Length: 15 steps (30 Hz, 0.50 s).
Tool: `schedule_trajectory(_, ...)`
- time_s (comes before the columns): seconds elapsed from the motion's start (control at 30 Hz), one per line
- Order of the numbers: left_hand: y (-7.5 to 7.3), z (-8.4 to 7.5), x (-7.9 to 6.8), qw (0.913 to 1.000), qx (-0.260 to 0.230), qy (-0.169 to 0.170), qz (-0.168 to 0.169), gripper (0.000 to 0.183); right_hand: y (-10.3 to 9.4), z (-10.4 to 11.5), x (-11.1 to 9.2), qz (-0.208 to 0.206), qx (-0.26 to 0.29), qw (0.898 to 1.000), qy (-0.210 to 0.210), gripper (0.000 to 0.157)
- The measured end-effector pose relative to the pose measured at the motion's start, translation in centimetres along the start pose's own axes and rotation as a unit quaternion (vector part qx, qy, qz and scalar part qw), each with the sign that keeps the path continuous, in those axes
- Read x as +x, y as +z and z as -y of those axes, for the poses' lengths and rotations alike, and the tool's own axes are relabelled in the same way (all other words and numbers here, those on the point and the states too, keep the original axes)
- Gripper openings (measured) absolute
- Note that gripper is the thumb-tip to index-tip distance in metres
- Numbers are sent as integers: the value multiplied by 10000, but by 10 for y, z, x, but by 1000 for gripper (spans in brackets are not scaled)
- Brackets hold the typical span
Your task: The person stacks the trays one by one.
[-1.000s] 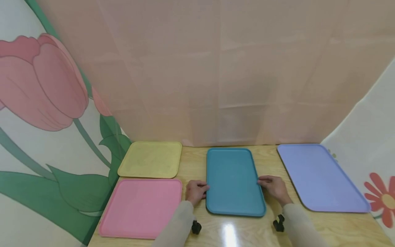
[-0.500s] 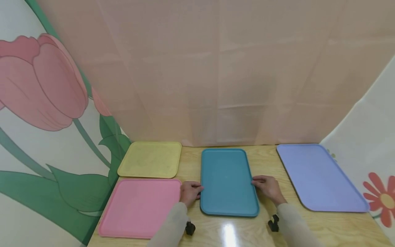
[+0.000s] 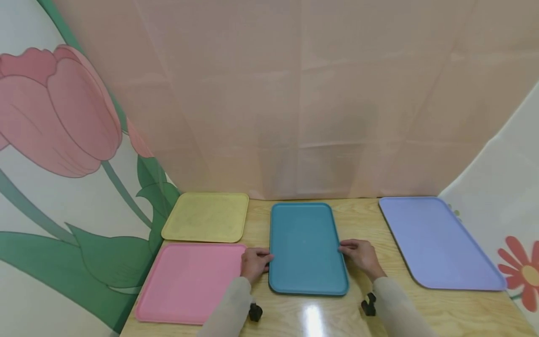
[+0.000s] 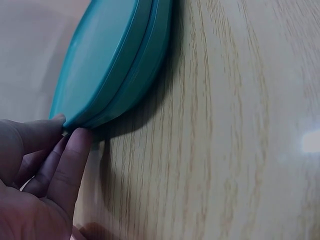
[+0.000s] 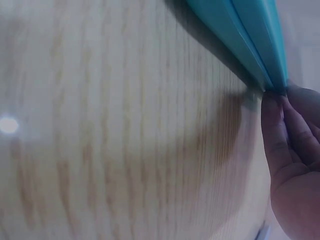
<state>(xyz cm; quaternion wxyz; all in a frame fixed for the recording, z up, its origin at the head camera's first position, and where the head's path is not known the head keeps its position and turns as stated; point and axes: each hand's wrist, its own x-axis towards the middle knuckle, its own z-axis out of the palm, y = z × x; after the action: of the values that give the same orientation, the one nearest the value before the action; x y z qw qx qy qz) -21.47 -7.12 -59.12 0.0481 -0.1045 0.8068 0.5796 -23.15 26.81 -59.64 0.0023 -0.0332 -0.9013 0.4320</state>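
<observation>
Backdrop cloth (image 3: pixel 294 93), beige-pink and creased, fills the rear; tulip-print sheet (image 3: pixel 80 112) left. Wood-grain tabletop (image 3: pixel 467 311) below, carrying four shallow rounded-corner trays.

Pink tray (image 3: pixel 191 283) is front left, partly covered by the left arm. Lavender tray (image 3: pixel 438 248) is far right, well apart from the rest. Teal tray (image 3: pixel 307 248) sits centre, long sides running away from the person, between pink and lavender. Its edge shows two layers in the wrist views; stacked trays or one stepped wall, cannot tell. Shadow under it; cannot tell if slightly raised. Yellow tray (image 3: pixel 205 217) is rear left, just behind the pink one.

Left hand (image 3: pixel 254 263) pinches the teal tray's left edge, thumb above, fingertip under. Right hand (image 3: pixel 363 256) pinches the opposite edge around mid-side. Black wrist mounts (image 3: pixel 255 312) on both arms.

Handling, my judgement: grips are near opposite, so good balance; left sits slightly nearer the person, so even up the pull or the tray may twist. Move both hands together, keep it level. If it's two layers, catch both under the fingertips or the lower could slip. Watch left knuckles against the pink rim.

Brands, labels, writing: none readable anywhere.
</observation>
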Motion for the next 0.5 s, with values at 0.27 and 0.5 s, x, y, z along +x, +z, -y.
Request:
schedule_trajectory(0.27,-3,-1,1,10000,-53,22,58,15,1,1,-1,73,40,9999,70,24)
schedule_trajectory(0.5,-8,-3,3,9998,-63,-45,173,15,0,3,1,14,-117,9999,-113,23)
